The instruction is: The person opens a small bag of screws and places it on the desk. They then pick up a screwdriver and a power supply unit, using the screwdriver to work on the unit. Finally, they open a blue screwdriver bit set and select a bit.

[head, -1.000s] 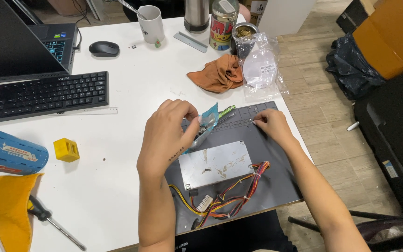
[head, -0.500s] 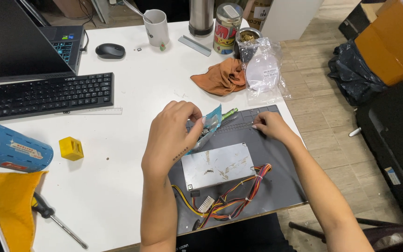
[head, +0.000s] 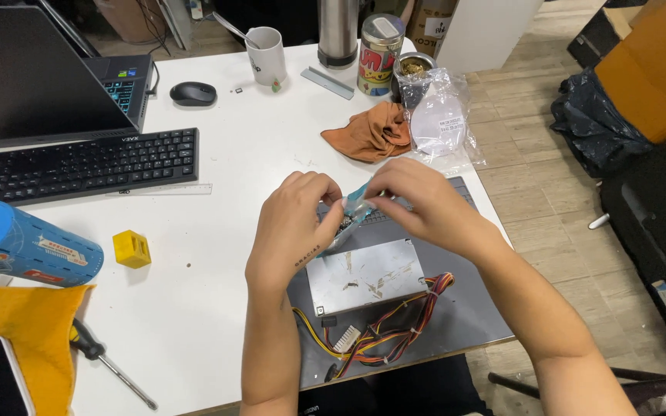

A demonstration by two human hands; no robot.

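Both hands pinch a small teal packet [head: 358, 199] between them: left hand [head: 296, 223], right hand [head: 425, 204]. Below lies a metal box [head: 364, 276] with coloured wires [head: 395, 327].

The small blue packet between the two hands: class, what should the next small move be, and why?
Probably pull the two hands slightly apart to open or peel the small blue packet. The left hand and right hand both pinch it by the fingertips, raised above the metal box on the grey mat. What the packet holds cannot be told.
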